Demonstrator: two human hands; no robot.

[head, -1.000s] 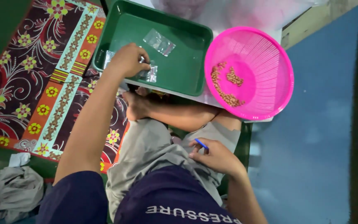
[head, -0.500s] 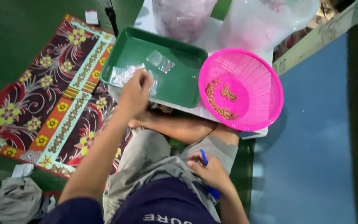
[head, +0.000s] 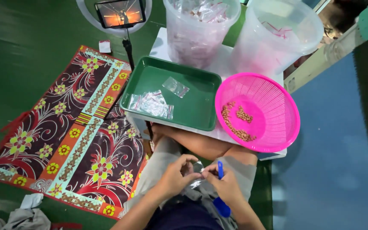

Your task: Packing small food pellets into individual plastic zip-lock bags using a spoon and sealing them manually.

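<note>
Hands meet low in the frame over the lap: the left hand and right hand both pinch a small clear packet between fingertips, seemingly to part its mouth, the right also gripping a blue scoop. Higher, on the white counter, a green tray keeps spare packets near a pink basket of brown seeds. Two clear tubs stand at the top.

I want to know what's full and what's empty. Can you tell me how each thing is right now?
Pink basket: nearly empty, a few brown nuts.
Green tray: holds some small clear bags.
Left tub: open, full of packets.
Right tub: open, almost empty.
Small clear bag: held by both hands.
Blue tool: in right hand.
</note>
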